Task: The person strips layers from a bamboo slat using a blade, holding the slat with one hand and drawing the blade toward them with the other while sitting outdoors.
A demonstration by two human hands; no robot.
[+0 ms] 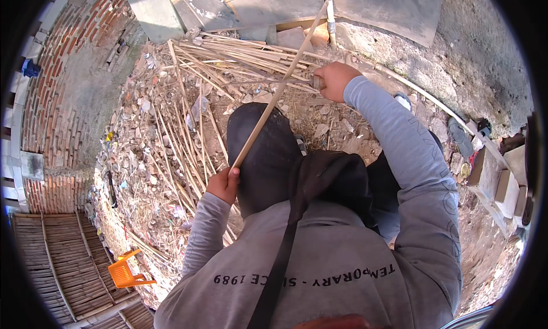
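Observation:
My left hand (223,185) is closed around the lower end of a long bamboo strip (264,116). The strip slants up over my dark-trousered left knee (257,136), and its far end points toward the wall panels. Closed on the handle of a long, thin-bladed knife (298,82) is my right hand (338,81). The dark blade points left and crosses the strip about midway. I cannot tell whether the blade touches the strip. Beyond and beneath them lies a pile of split bamboo strips (240,52).
More bamboo strips (171,149) lie to the left on ground littered with leaves and scraps. An orange plastic chair (124,273) is at lower left, near a bamboo-slat panel (63,260). A pipe (419,92) runs along the right wall, near sandals (460,136) and blocks (495,183).

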